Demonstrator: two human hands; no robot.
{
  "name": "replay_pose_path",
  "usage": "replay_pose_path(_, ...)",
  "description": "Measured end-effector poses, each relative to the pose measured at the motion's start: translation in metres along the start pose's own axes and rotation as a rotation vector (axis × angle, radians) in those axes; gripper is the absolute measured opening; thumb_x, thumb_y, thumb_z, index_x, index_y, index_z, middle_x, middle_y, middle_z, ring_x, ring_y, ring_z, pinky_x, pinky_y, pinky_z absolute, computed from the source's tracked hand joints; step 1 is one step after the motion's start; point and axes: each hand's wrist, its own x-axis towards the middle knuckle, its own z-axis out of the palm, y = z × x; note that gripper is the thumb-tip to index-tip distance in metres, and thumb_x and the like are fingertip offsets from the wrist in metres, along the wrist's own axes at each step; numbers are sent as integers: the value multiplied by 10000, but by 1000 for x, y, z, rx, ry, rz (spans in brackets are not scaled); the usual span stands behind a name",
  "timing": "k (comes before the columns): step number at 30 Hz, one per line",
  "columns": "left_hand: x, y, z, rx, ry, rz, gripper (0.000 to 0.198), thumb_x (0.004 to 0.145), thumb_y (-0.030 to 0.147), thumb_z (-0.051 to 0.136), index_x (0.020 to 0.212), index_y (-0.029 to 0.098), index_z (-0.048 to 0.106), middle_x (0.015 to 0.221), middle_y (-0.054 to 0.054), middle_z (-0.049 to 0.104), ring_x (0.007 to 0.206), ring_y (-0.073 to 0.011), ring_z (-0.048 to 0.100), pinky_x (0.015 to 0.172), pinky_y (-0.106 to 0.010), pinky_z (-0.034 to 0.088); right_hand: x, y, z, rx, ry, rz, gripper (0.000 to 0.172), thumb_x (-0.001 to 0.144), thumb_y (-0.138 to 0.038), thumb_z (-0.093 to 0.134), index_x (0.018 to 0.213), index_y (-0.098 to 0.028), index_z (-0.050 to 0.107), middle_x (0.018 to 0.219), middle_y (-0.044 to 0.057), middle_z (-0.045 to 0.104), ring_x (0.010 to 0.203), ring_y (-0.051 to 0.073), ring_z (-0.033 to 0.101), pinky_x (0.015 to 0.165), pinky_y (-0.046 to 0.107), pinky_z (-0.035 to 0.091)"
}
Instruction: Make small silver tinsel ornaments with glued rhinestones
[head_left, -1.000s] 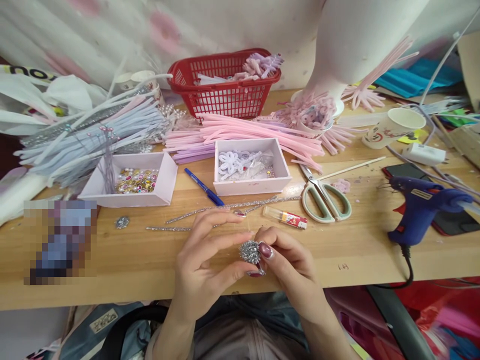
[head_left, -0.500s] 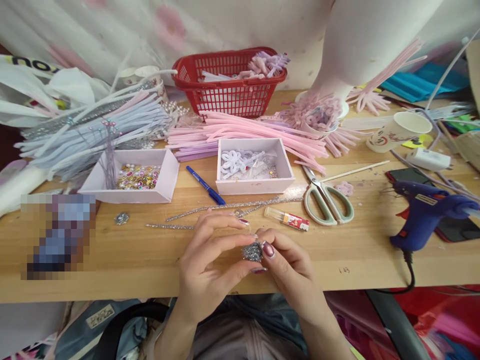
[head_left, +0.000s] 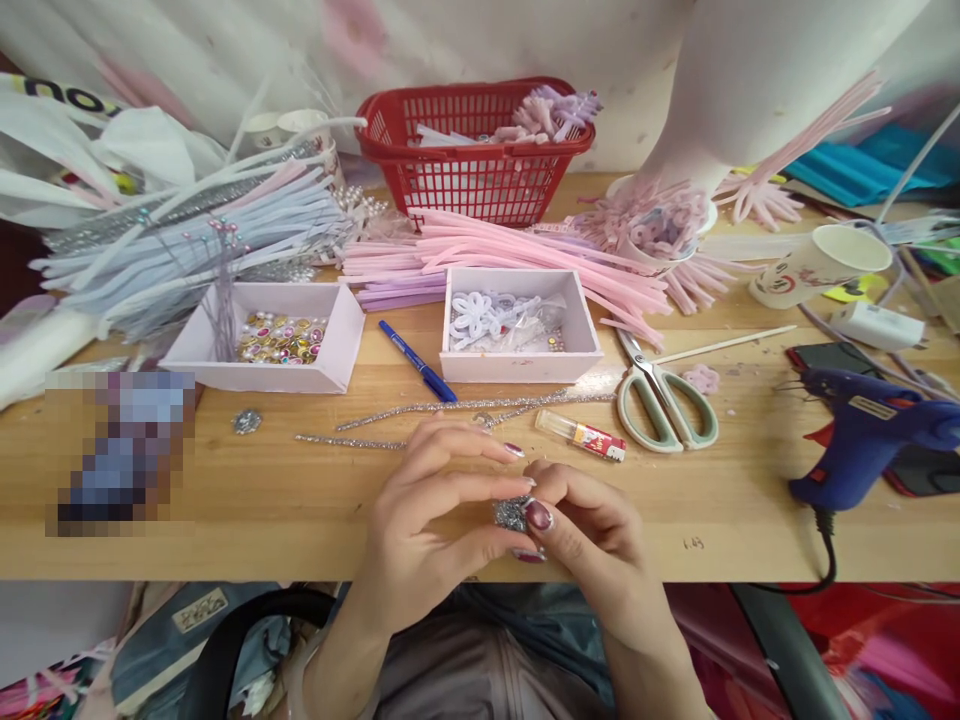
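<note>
Both hands meet over the front edge of the table around a small coil of silver tinsel pipe cleaner point(head_left: 511, 514). My left hand point(head_left: 431, 510) pinches it between thumb and index finger, with the other fingers raised. My right hand point(head_left: 592, 535) presses its thumb against the coil's right side; its curled fingers partly hide behind. Beyond the hands lie silver tinsel stems point(head_left: 420, 408) and a clear lighter with a red label point(head_left: 581, 436). A finished-looking silver coil point(head_left: 246, 421) rests on the wood to the left.
Scissors point(head_left: 666, 405) and a blue glue gun point(head_left: 862, 430) lie to the right. Two white boxes, one with gems point(head_left: 349, 340) and one with white loops point(head_left: 517, 368), stand behind a blue pen point(head_left: 416, 360). Pink pipe cleaners point(head_left: 510, 250) and a red basket point(head_left: 465, 185) are farther back.
The view has shifted slightly, so most things sit a little farther right. Both hands keep hold of the silver coil, which shows less between the fingers now.
</note>
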Motion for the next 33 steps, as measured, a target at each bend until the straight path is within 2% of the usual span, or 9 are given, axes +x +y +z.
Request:
replay_pose_path(6, -1, 0, 0, -57, -58, -55, 239, 786, 296, 810, 1005, 220, 752, 1015, -49, 723, 1002, -205, 641, 981, -378, 459, 0, 2, -4, 51, 1, 55, 216, 928, -271, 683, 728, -190, 680, 695, -18, 607, 670, 95, 522, 658, 203, 430)
replay_pose_path(11, -3, 1, 3, -66, 41, -67, 221, 777, 262, 822, 980, 217, 746, 981, -46, 698, 958, -194, 638, 965, -377, 475, 0, 9, -3, 141, 49, 120, 56, 890, -269, 735, 855, -240, 767, 763, -12, 707, 672, 76, 593, 630, 163, 471)
replay_pose_path(14, -4, 1, 4, -41, 71, -54, 240, 747, 224, 848, 961, 213, 739, 972, -43, 695, 942, -193, 633, 960, -385, 478, 1, 9, -3, 155, 57, 125, 45, 874, -265, 750, 892, -263, 791, 799, -5, 738, 670, 75, 619, 615, 154, 488)
replay_pose_path(19, -2, 0, 0, -77, 12, -70, 240, 671, 228, 899, 854, 206, 745, 823, -18, 730, 912, -196, 640, 940, -379, 488, 1, 4, -3, 85, 64, 130, 70, 829, -278, 782, 789, -224, 801, 664, 0, 694, 576, 79, 561, 541, 166, 461)
replay_pose_path(23, -2, 0, -5, -144, -47, -115, 252, 646, 319, 897, 829, 217, 758, 747, -21, 730, 921, -214, 646, 888, -379, 516, 1, 0, -5, 79, 26, 177, 98, 765, -268, 826, 717, -193, 785, 602, 1, 662, 510, 78, 505, 489, 179, 425)
replay_pose_path(33, -3, -6, -14, -161, -171, -61, 263, 697, 348, 856, 937, 257, 795, 893, -61, 785, 975, -238, 671, 947, -434, 514, 0, 0, -6, 138, -55, 264, 118, 717, -213, 853, 706, -164, 746, 595, -8, 632, 518, 75, 485, 500, 188, 391)
